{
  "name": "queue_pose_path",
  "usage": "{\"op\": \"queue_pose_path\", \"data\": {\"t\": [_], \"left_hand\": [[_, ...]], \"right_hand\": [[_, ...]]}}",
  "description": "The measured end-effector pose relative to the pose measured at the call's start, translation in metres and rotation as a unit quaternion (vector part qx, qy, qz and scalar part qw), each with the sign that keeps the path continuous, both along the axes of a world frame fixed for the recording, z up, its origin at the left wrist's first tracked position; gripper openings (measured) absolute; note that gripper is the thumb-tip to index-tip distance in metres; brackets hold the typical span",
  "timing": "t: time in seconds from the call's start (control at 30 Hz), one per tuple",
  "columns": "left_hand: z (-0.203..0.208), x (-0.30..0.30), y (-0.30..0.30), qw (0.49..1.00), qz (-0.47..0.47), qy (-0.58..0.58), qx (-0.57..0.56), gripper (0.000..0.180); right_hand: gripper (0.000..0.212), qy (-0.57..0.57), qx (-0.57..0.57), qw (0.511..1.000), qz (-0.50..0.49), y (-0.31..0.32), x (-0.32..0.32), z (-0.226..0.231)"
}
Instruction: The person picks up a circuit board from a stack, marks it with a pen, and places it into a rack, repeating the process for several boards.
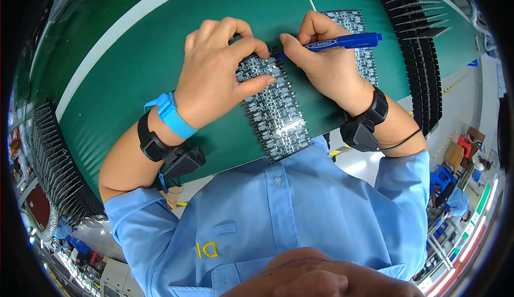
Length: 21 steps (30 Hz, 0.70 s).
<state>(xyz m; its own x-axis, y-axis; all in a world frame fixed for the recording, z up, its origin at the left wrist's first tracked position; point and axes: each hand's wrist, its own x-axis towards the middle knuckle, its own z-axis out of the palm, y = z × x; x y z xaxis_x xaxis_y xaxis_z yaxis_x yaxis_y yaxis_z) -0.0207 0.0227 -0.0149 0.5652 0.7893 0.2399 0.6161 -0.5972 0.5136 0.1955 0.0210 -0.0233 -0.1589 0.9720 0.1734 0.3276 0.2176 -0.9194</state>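
A long black circuit board panel [276,112], covered with rows of small parts, lies near the mat's front edge. My left hand [217,64] bends over its far end, thumb on the board's face and fingers curled at its far edge. In my right hand [332,64] is a blue marker pen [348,41], held in a writing grip with its tip at the panel's far right corner. A second circuit board panel [365,56] lies flat behind my right hand, partly hidden by it.
A green mat [144,45] covers the worktop. Black slotted racks stand at both sides: the right rack [420,56] beside the second panel, the left rack [61,163] holding several boards on edge. A person in blue [459,198] is in the far right background.
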Motion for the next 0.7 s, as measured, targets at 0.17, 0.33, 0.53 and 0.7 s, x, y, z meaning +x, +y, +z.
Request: {"op": "queue_pose_path", "data": {"t": [0.17, 0.33, 0.53, 0.7], "left_hand": [[-0.0010, 0.0005, 0.0009, 1.000, 0.000, -0.005, 0.000, 0.034], [-0.0001, 0.0001, 0.0006, 1.000, 0.002, 0.002, -0.004, 0.034], [-0.0006, 0.0007, 0.0004, 1.000, 0.001, -0.003, 0.000, 0.033], [0.0005, 0.0008, 0.0001, 1.000, 0.000, 0.002, -0.003, 0.032]], "right_hand": [[0.036, -0.013, 0.013, 1.000, 0.001, 0.0005, -0.0002, -0.0012], [0.036, -0.024, 0.020, 0.999, 0.004, 0.0000, -0.0006, -0.0016], [0.036, -0.028, 0.025, 0.999, 0.008, 0.0006, -0.0004, -0.0017], [0.035, 0.043, -0.024, 0.999, -0.012, 0.0003, 0.0037, -0.0024]]}}
